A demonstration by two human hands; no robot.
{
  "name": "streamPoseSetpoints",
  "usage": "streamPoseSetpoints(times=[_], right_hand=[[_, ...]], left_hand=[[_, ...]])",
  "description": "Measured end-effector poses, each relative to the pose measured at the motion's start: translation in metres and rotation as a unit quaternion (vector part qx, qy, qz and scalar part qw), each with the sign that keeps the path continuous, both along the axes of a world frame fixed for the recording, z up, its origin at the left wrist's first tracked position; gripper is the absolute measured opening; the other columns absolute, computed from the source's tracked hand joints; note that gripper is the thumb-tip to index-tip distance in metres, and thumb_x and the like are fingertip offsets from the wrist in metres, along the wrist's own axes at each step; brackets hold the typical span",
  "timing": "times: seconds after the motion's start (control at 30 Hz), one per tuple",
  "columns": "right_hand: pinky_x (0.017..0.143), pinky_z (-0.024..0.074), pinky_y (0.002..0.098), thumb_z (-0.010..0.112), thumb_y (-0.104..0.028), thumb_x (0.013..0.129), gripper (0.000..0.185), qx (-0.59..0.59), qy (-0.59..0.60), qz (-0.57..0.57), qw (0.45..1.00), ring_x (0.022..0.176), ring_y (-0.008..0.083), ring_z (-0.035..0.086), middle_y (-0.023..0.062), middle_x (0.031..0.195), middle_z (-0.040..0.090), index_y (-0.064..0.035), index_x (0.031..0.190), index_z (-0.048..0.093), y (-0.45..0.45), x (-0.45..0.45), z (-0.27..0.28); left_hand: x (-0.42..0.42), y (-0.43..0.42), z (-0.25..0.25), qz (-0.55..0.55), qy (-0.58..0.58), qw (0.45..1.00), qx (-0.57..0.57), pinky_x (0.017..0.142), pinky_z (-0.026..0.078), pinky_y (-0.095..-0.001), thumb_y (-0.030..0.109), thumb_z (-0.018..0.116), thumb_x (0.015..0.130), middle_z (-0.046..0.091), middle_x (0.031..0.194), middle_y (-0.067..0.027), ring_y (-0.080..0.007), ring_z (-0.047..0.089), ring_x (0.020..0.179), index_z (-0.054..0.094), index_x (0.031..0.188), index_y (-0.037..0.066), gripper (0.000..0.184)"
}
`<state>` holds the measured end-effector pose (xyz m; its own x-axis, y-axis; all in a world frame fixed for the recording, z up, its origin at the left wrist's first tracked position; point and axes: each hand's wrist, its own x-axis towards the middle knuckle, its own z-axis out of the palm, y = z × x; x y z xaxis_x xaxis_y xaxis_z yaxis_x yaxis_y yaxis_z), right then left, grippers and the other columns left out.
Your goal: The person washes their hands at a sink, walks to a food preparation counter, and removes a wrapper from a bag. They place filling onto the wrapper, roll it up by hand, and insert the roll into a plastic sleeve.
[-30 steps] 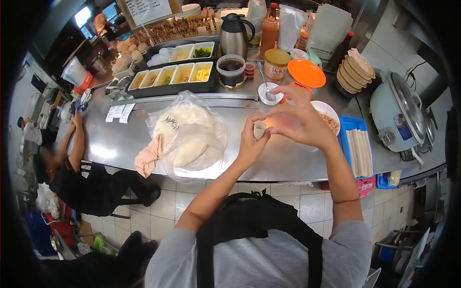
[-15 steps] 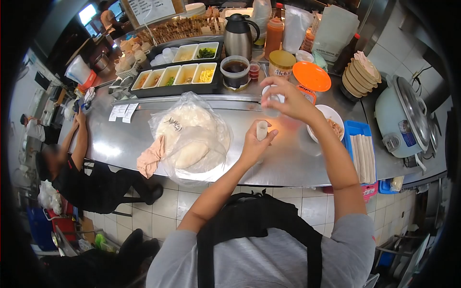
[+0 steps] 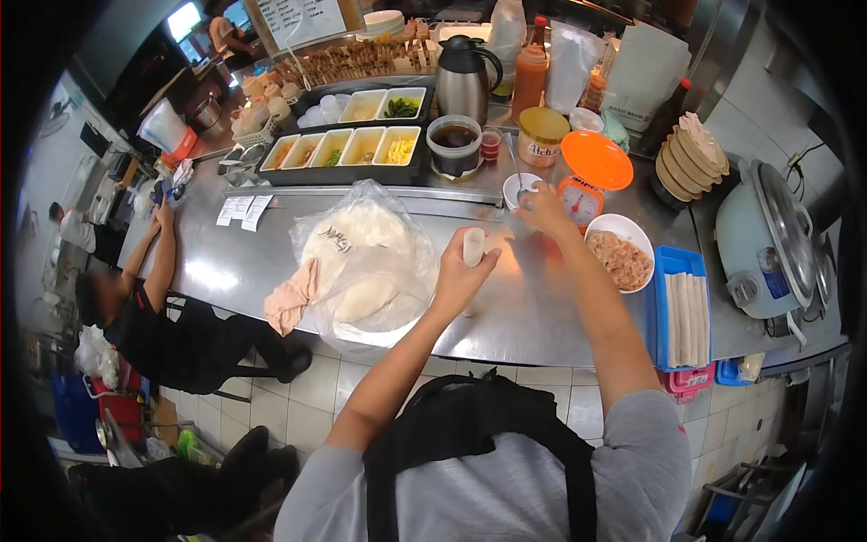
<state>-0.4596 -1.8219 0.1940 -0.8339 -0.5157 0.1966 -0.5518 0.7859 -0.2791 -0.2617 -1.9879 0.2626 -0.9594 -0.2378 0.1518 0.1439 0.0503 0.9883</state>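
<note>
My left hand (image 3: 464,282) is closed around a pale, slim roll (image 3: 473,246), held upright over the steel counter with its top end showing above the fingers. My right hand (image 3: 545,213) reaches to a small white bowl (image 3: 512,190) with a spoon (image 3: 517,161) standing in it. Its fingertips are drawn together at the bowl's near right side; what they hold, if anything, is hidden. Just right of that hand are a red-orange kitchen scale (image 3: 581,200) and a white bowl of pinkish minced filling (image 3: 620,256).
Left of my hands lies a plastic bag of round pale wrappers (image 3: 361,257) with a peach cloth (image 3: 291,298). A blue tray (image 3: 666,307) holds several finished rolls. Behind stand ingredient containers (image 3: 339,149) and a steel jug (image 3: 462,81). A co-worker (image 3: 135,316) sits at the left.
My right hand has come down from above the small bowl to its side. The roll in my left hand stays upright and has shifted slightly left. The view has shifted a little.
</note>
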Motion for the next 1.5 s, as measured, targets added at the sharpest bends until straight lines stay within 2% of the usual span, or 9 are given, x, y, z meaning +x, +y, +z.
streamPoseSetpoints(times=[0.23,0.4,0.6,0.7,0.9,1.0,1.07,1.17,1.5], right_hand=[[0.093,0.0388,0.0422,0.071,-0.033,0.074,0.025,0.102,-0.028,0.0,0.994,0.115,0.0344,0.043,0.0151,0.121,0.051,-0.0124,0.087,0.072,-0.001,0.001,0.011],[0.087,0.0374,0.0344,0.071,-0.018,0.075,0.01,-0.38,-0.087,0.029,0.92,0.102,0.0234,0.05,0.0081,0.109,0.054,-0.0087,0.076,0.069,-0.012,0.028,0.059],[0.085,0.039,0.0314,0.07,-0.018,0.076,0.013,-0.341,-0.074,0.185,0.919,0.102,0.0182,0.051,0.0049,0.106,0.053,-0.0056,0.076,0.066,-0.034,0.129,0.145],[0.089,0.0383,0.0344,0.071,-0.015,0.072,0.012,-0.141,0.05,0.195,0.969,0.104,0.0219,0.05,0.0055,0.109,0.053,-0.005,0.076,0.066,-0.03,0.144,0.154],[0.095,0.0354,0.0384,0.068,-0.013,0.073,0.012,-0.134,-0.068,0.307,0.94,0.109,0.0266,0.048,0.0075,0.112,0.054,-0.004,0.08,0.067,-0.006,0.154,0.188],[0.097,0.0342,0.0396,0.066,-0.013,0.074,0.013,-0.169,-0.085,0.279,0.941,0.11,0.0269,0.048,0.0077,0.112,0.055,-0.0032,0.083,0.067,0.0,0.164,0.192],[0.095,0.035,0.0399,0.067,-0.014,0.074,0.013,-0.177,-0.048,0.24,0.953,0.108,0.029,0.049,0.0091,0.112,0.054,-0.0029,0.082,0.065,0.004,0.172,0.191],[0.091,0.0361,0.0414,0.066,-0.014,0.075,0.013,-0.146,0.068,0.098,0.982,0.102,0.031,0.05,0.0096,0.107,0.056,-0.0029,0.079,0.062,-0.016,0.188,0.182],[0.088,0.0348,0.0408,0.071,-0.017,0.07,0.014,-0.333,0.252,0.009,0.909,0.101,0.0267,0.05,0.006,0.103,0.057,-0.0098,0.082,0.066,-0.011,0.211,0.134]], left_hand=[[-0.008,0.003,-0.005,-0.011,0.009,1.0,0.009,0.052,0.045,-0.0221,0.009,0.068,0.079,0.053,0.069,0.0012,-0.0061,0.051,0.061,0.052,0.103,0.005,0.029],[-0.009,0.0,-0.008,-0.017,0.022,1.0,-0.009,0.052,0.045,-0.0224,0.009,0.068,0.078,0.053,0.071,0.0009,-0.0062,0.051,0.061,0.052,0.102,0.004,0.029],[-0.008,0.004,0.0,0.006,0.0,0.999,-0.031,0.068,0.047,-0.0302,0.011,0.068,0.076,0.059,0.078,-0.0075,-0.017,0.058,0.072,0.053,0.101,0.001,0.031],[-0.009,0.005,0.002,0.014,0.084,0.994,-0.071,0.062,0.048,-0.0296,0.012,0.068,0.076,0.059,0.077,-0.0048,-0.0159,0.059,0.068,0.054,0.099,0.002,0.029],[0.001,-0.019,0.035,-0.453,-0.121,0.871,0.145,0.051,0.044,-0.0221,0.013,0.069,0.076,0.058,0.077,0.0014,-0.0086,0.055,0.062,0.056,0.091,0.006,0.021],[0.004,-0.01,0.04,-0.429,-0.12,0.882,0.151,0.05,0.044,-0.027,0.012,0.069,0.074,0.059,0.074,-0.003,-0.0126,0.055,0.06,0.055,0.092,0.004,0.024],[0.003,0.007,0.023,-0.184,0.038,0.981,-0.048,0.051,0.044,-0.0319,0.008,0.067,0.074,0.059,0.074,-0.0096,-0.0173,0.056,0.059,0.054,0.095,0.001,0.026],[0.006,0.031,0.01,-0.009,0.15,0.985,-0.09,0.053,0.044,-0.0343,0.006,0.065,0.075,0.059,0.073,-0.0147,-0.0212,0.056,0.06,0.052,0.098,-0.002,0.028],[0.009,0.046,0.019,0.006,0.086,0.996,0.034,0.071,0.046,-0.0257,0.004,0.059,0.083,0.056,0.091,-0.0054,-0.0122,0.054,0.08,0.05,0.102,-0.001,0.021]])
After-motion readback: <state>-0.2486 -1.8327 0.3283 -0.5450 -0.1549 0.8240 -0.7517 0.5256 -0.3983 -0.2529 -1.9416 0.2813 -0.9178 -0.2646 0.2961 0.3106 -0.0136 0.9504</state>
